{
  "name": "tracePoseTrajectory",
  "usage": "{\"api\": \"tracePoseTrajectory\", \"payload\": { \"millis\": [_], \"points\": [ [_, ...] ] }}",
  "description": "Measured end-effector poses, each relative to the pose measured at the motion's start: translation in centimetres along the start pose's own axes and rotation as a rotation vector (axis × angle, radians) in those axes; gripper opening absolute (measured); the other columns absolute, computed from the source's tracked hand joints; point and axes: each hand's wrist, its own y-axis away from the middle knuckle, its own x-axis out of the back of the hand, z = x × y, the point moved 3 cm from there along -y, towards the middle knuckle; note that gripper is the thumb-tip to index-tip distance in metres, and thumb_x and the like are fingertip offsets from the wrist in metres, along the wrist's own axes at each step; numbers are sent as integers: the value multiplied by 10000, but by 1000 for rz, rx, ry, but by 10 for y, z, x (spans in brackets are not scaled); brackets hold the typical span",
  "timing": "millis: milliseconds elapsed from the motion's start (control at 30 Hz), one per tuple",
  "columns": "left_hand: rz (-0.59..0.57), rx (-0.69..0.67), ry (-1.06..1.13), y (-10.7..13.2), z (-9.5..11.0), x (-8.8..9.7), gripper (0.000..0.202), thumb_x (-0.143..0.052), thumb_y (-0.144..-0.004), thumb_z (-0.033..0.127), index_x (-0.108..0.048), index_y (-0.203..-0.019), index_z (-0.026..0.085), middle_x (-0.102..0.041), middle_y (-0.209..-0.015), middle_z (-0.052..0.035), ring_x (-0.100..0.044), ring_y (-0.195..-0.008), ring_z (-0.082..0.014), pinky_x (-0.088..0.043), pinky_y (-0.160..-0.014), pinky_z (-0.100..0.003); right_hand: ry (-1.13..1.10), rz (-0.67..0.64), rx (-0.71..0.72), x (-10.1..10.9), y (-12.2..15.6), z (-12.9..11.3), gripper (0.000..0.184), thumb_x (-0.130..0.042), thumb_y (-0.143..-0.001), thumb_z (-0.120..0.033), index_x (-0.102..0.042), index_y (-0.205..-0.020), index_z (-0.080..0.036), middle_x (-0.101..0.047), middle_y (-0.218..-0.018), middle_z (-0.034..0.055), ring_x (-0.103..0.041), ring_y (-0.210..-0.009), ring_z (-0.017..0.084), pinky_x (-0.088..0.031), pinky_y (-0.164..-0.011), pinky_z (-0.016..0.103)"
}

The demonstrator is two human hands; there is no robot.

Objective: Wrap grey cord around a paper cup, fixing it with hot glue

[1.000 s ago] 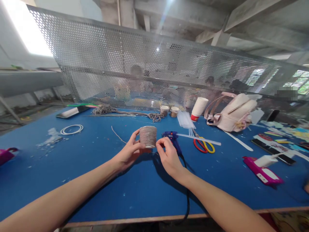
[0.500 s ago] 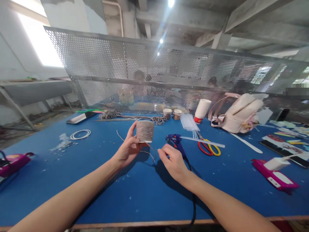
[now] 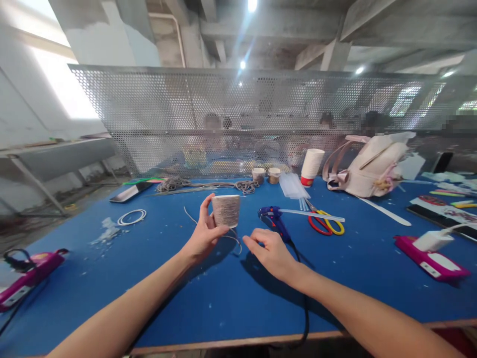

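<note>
My left hand (image 3: 204,233) grips a small cup (image 3: 226,210) wound closely with thin grey-brown cord, holding it upright above the blue table. A loose tail of cord (image 3: 238,243) curves below the cup toward my right hand. Just right of it, my right hand (image 3: 272,251) is closed, its thumb and fingers curled together; whether a thread is pinched between them is hidden. Behind that hand lies a blue hot glue gun (image 3: 274,215) with a long clear glue stick (image 3: 316,215) in it. Scissors (image 3: 326,223) with red and yellow handles lie alongside.
Bundles of grey cord (image 3: 173,184), two small cups (image 3: 274,175), clear glue sticks in a bag (image 3: 292,186), stacked paper cups (image 3: 312,166) and a pink backpack (image 3: 372,169) line the back. A white ring of cord (image 3: 131,217) lies left. Magenta power strips (image 3: 432,258) sit at both sides.
The cup has been turned slightly in my left hand and sits a little lower in view, its rim less tipped toward me. My right hand stays curled in nearly the same place.
</note>
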Motion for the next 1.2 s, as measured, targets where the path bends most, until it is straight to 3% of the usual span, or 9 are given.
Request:
{"api": "tracePoseTrajectory", "payload": {
  "millis": [100, 167, 333, 400, 533, 700, 800, 1033, 1200],
  "points": [
    [6, 15, 2, -3, -3, 6, 947, -786, -575, 164, -273, -1334, 405, -611, -1116, -2, -612, -1027, -190, -422, -952, -367, 61, -114, 66, 16, 12, -3, 71, -532, -826, -197, -579, -776, -214, -643, -814, 23, -602, -715, 156, -474, -681, 280],
    [13, 33, 20, -5, -4, 8, 892, -769, -588, 158, -308, -1307, 417, -615, -1126, 6, -605, -1044, -185, -419, -962, -362, 114, -126, 35, 34, 22, 5, 134, -535, -793, -171, -604, -894, -226, -663, -883, 28, -627, -737, 164, -483, -688, 284],
    [25, 43, 38, -5, -3, 8, 863, -753, -596, 124, -326, -1293, 402, -626, -1105, -1, -624, -1019, -195, -430, -980, -396, 287, 121, -288, 84, 26, 52, 41, -571, -762, -244, -592, -732, -225, -649, -730, 26, -606, -670, 194, -464, -666, 327],
    [17, 43, 24, -4, -3, 7, 881, -765, -602, 131, -310, -1308, 397, -626, -1097, -7, -635, -993, -197, -446, -967, -404, 237, 125, -443, 91, 18, 71, 84, -625, -720, -273, -607, -767, -206, -666, -760, 51, -619, -699, 220, -470, -686, 358],
    [13, 38, -10, -3, -1, 8, 916, -782, -609, 143, -293, -1337, 408, -609, -1145, -19, -634, -1023, -205, -457, -962, -405, 122, 51, -457, 77, -5, 85, 200, -672, -696, -288, -650, -859, -174, -707, -859, 68, -646, -725, 206, -496, -678, 329],
    [68, 20, -53, -4, 1, 13, 970, -813, -565, 134, -316, -1350, 411, -590, -1161, -6, -607, -1075, -198, -442, -990, -385, 68, 40, -473, 52, -20, 85, 69, -668, -660, -217, -642, -718, -192, -652, -633, -3, -599, -617, 200, -460, -608, 299],
    [106, 8, -66, -5, 0, 16, 987, -821, -532, 112, -335, -1339, 406, -593, -1121, 7, -598, -1084, -196, -447, -993, -368, 14, 66, -509, 48, -20, 80, 83, -582, -680, -152, -633, -732, -191, -652, -633, 2, -599, -595, 188, -447, -575, 276],
    [149, -30, -36, -6, -4, 21, 941, -860, -483, 145, -394, -1267, 376, -608, -1106, 4, -626, -1024, -192, -489, -945, -362, -224, -114, -499, 39, 6, 31, 151, -528, -797, -290, -608, -732, -179, -493, -435, -54, -493, -434, 127, -414, -507, 242],
    [162, -58, -26, -2, -2, 15, 884, -863, -483, 127, -419, -1204, 381, -627, -1069, 17, -650, -983, -193, -495, -948, -380, -139, -102, -342, 30, 18, 4, 241, -512, -851, -366, -597, -718, -185, -526, -603, -30, -448, -558, 119, -363, -548, 240]
  ]
}}
